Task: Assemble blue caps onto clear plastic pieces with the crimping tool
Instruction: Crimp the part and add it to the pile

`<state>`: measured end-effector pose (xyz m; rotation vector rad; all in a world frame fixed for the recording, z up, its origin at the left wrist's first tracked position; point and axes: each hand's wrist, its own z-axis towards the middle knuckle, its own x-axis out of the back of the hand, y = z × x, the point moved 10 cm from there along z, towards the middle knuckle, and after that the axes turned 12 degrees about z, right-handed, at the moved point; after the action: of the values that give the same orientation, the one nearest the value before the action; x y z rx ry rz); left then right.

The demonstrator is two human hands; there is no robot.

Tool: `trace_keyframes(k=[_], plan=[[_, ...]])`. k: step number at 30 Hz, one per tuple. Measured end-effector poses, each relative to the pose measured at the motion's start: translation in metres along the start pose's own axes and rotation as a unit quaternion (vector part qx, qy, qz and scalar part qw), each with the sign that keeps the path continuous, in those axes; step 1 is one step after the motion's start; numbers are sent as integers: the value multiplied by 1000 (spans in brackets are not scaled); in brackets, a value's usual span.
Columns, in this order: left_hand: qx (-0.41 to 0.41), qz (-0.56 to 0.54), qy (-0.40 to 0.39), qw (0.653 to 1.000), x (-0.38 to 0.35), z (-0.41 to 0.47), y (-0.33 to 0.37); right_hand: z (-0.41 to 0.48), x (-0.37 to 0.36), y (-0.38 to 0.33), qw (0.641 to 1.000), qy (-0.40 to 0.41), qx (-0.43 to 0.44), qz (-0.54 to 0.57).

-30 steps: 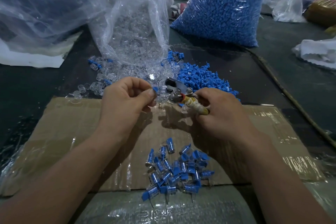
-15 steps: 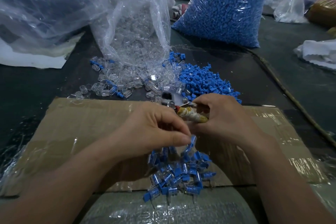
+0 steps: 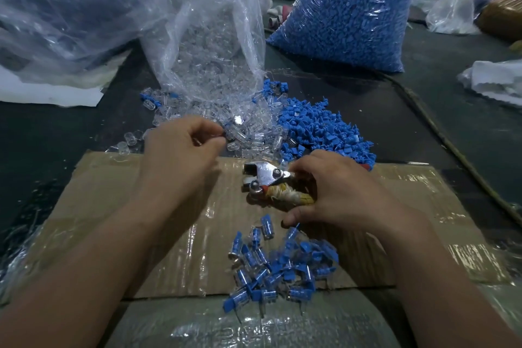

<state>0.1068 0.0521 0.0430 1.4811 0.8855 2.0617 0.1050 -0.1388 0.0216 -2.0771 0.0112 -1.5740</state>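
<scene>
**Trainee:** What has changed on the left side?

**Instructor:** Half a second ago the left hand (image 3: 180, 150) was low over the heap of assembled pieces (image 3: 278, 268), releasing one. It has now moved up and away to the loose clear plastic pieces (image 3: 248, 135). Judgement: one cycle is closed, and the next begins with a fresh clear body.

**Trainee:** Does it hold one?

**Instructor:** The fingers are curled, with thumb and forefinger drawn together at the near-left edge of the clear heap. Whether a piece sits between them cannot be determined.

**Trainee:** And the tool?

**Instructor:** The crimping tool (image 3: 265, 178) has come down. Its metal head is on or just over the cardboard (image 3: 127, 206), jaws pointing left. It lies between the two hands and apart from the left one. The right hand (image 3: 336, 198) grips the bound handles, fingers curled over them.

**Trainee:** The caps?

**Instructor:** The loose blue caps (image 3: 319, 133) lie just beyond the right hand, against the right side of the clear heap. By my reading, a cap must still be fetched before the next crimp.
</scene>
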Motion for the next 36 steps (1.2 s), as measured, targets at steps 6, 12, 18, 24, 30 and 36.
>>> trace_keyframes(k=[6,12,18,24,30,36], plan=[[-2,224,-33,974,-9,17,-22,-2,3,0,999,-2,-1,36],[-1,270,-62,961,-15,16,-22,1,13,-4,998,42,24,41],[-28,255,-37,966,-13,16,-17,0,30,10,988,121,-2,94],[-48,161,43,985,2,14,-8,0,42,34,973,199,-46,106],[2,-93,-41,995,-15,6,-4,11,38,38,975,202,-29,93],[61,-241,-155,956,-35,-10,5,29,24,39,983,165,-27,71]])
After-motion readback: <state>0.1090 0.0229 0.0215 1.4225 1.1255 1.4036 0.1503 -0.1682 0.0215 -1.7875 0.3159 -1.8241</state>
